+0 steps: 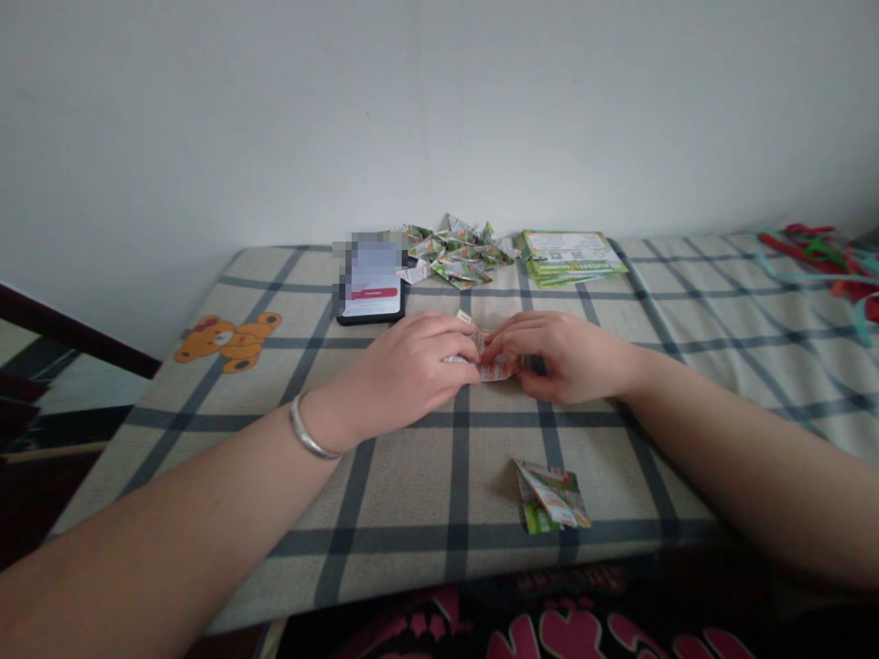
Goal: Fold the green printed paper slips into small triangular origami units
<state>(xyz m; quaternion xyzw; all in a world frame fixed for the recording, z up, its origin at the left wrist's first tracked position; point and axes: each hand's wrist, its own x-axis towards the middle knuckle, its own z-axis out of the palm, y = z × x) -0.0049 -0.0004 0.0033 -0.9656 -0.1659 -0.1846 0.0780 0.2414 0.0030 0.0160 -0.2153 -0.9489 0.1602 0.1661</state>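
paper [493, 370], a small printed piece with orange and white showing, lies at the centre of the checked tablecloth [405, 494], held between two hands that nearly meet over it. the left hand [422, 359] comes in from 8 o'clock, a silver bangle [312, 432] at its wrist, its fingers curled over the paper's 9 o'clock side. the right hand [559, 357] comes in from 4 o'clock, thumb and fingertips pinching the 3 o'clock side. both are closed on the paper; how the layers run beneath the fingers is hidden.

the step in hand looks like folding, with a crease being formed or pressed. the next move, i judge, calls for one hand to pin the piece while the other lines up an edge and runs firmly along the fold.

near 5 o'clock from the hands, a folded piece [553, 494] sits apart, its flaps partly sprung open. at 12 o'clock lies a heap of folded pieces [461, 249], at 1 o'clock a stack of flat printed cards [569, 249], and at 10 o'clock a phone [374, 284], its screen lit and partly blurred out.
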